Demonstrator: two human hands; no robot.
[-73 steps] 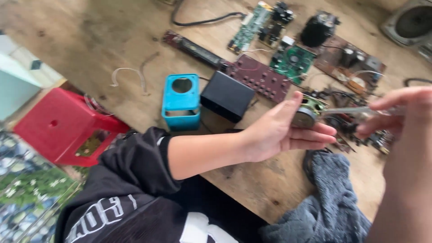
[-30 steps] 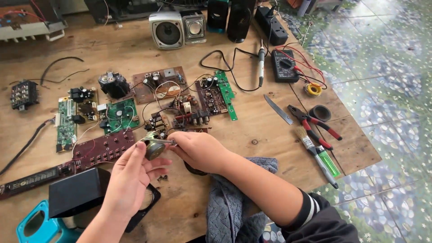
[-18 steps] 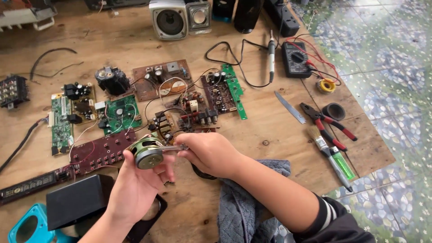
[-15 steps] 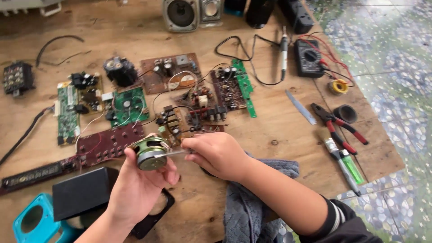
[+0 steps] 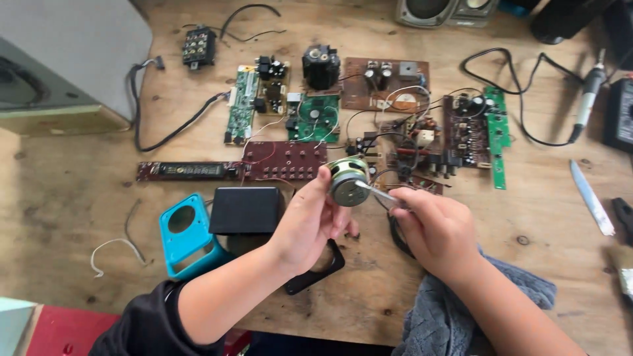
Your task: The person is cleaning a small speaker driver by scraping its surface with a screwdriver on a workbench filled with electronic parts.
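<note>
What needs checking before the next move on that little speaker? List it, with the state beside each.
1. Left hand grips the small speaker: ok.
2. Right hand grips the metal tool: ok.
3. Tool tip touches the speaker's back: ok.
4. Speaker's wires free of the circuit boards: cannot tell.
5. Speaker held above the table, apart from the black box: ok.

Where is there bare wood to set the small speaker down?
Bare wood lies left of the turquoise case, around the loose white wire, and right of the green board, before the metal blade. The middle, above the small speaker, is crowded with circuit boards.
</note>
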